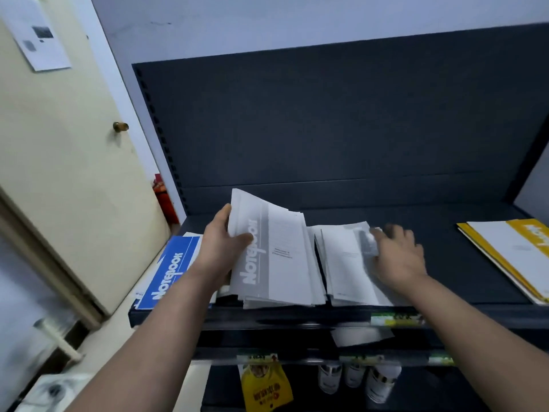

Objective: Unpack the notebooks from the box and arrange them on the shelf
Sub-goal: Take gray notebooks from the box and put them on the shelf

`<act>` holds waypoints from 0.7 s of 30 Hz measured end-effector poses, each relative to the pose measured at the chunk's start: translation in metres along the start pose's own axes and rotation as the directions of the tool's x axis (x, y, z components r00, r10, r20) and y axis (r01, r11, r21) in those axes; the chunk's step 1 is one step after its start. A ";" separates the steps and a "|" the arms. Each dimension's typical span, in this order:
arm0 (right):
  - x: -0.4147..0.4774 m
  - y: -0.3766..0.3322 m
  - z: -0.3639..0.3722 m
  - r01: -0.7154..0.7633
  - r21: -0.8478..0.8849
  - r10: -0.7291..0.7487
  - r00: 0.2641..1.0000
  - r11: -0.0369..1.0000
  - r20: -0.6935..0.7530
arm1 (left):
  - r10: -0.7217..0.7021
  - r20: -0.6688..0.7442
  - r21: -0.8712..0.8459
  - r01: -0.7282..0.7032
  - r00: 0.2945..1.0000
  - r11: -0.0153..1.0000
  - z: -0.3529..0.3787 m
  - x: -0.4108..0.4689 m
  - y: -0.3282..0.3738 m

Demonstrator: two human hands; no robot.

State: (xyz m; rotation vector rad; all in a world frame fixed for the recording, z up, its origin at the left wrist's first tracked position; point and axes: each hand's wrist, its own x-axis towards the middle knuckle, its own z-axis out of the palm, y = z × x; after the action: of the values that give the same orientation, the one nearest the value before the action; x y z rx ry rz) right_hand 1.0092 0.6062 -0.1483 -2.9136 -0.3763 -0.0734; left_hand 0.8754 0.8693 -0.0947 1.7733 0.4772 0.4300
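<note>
A stack of grey notebooks [276,257] sits on the top dark shelf [439,263], its long axis running from the shelf's front lip back toward the rear panel [326,120], with the word "Notebook" printed along that length. The stack is fanned and tilted: its left edge is lifted, so the covers slope down to the right. The left grip [222,242], a bare hand, is closed on that raised left edge, thumb on the top cover and fingers out of sight behind it. Touching the stack's right side is a second grey pile [347,263], which lies flatter and has the same long axis. The right grip [398,257] rests over its far right corner. That hand is blurred, so I cannot tell whether it pinches the covers or only presses on them. The tilted stack therefore lies to the right of the hand that holds it, and the left arm is the nearer one. Judging by this, the coming move is to lower the lifted edge and square both piles side by side. To the left, blue notebooks [169,272] lie flat, partly under the left forearm. Well apart on the right lie yellow notebooks [511,254]. A cream door [59,159] stands to the left of the shelf. No box is in view.
</note>
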 end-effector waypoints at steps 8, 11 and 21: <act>0.022 -0.016 -0.003 0.345 -0.161 -0.353 0.935 0.925 -0.027 | -0.094 -0.040 0.345 0.102 0.995 0.933 0.035 0.029 -0.021; 0.022 -0.017 0.002 0.386 -0.169 -0.391 0.920 0.907 0.004 | -0.063 -0.075 0.676 0.097 0.995 0.730 0.041 0.034 -0.038; 0.009 -0.026 0.008 0.388 -0.172 -0.383 0.922 0.905 0.065 | 0.051 0.037 0.927 -0.053 0.998 0.372 0.045 0.033 -0.025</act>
State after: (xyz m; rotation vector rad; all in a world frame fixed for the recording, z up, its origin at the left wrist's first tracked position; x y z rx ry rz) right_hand 1.0112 0.6346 -0.1506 -2.9713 -0.9986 -0.1298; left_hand 0.9243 0.8553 -0.1289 2.9312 0.7539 0.1694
